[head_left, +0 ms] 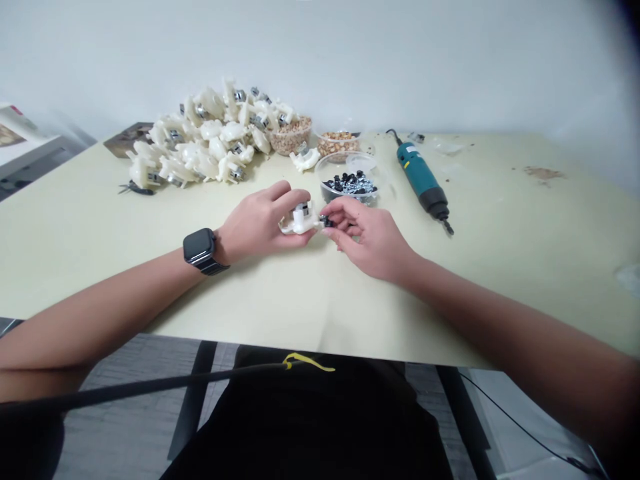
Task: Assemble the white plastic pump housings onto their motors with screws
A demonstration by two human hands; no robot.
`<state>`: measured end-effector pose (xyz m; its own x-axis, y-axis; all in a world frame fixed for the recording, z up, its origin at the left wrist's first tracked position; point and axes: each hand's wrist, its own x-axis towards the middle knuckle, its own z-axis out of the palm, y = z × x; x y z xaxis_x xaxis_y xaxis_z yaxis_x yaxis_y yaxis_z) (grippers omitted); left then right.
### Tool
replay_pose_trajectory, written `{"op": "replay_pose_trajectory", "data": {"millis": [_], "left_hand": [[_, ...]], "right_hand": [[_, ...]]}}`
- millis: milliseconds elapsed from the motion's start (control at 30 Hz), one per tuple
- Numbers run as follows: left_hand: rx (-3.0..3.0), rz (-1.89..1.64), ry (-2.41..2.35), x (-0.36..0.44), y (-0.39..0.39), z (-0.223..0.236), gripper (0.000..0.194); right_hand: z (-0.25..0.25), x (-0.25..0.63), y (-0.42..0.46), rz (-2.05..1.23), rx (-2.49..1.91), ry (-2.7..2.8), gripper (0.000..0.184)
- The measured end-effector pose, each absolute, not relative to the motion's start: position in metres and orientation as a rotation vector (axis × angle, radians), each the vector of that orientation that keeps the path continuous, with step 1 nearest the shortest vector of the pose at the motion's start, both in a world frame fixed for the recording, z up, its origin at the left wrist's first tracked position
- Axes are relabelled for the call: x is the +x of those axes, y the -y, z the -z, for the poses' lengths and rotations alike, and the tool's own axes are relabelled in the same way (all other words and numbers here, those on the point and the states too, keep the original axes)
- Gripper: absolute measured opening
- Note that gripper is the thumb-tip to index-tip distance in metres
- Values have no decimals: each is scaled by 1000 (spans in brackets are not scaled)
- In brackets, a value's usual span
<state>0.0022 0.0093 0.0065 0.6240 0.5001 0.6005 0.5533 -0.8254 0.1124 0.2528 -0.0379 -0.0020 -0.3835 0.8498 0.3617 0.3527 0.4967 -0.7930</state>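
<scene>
Near the middle of the table, my left hand (267, 219) is closed around a white plastic housing (300, 219) with a metal insert. My right hand (367, 233) pinches a small black part (327, 221) against the right end of that housing; its exact shape is partly covered by my fingers. Just behind my right hand stands a clear round tub (327, 193) of black parts and silver screws (353, 183). One loose white housing (305, 159) lies behind the tub's left side.
A big heap of white plastic housings (210, 137) covers the back left, with dark pliers (136, 189) at its near edge. Two tubs of small brown pieces (290, 137) stand at the back. A green electric screwdriver (423, 179) lies to the right, its cord (394, 135) running backward.
</scene>
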Motion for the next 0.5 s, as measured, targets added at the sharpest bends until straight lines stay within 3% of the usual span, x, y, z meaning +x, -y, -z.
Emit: {"op": "replay_pose_trajectory", "data": {"millis": [267, 500], "left_hand": [[-2757, 938, 939, 7, 1, -8, 50], [-2779, 840, 891, 4, 6, -12, 62]], "right_hand": [[12, 256, 27, -58, -666, 2094, 15], [14, 252, 28, 50, -693, 2157, 17]]}}
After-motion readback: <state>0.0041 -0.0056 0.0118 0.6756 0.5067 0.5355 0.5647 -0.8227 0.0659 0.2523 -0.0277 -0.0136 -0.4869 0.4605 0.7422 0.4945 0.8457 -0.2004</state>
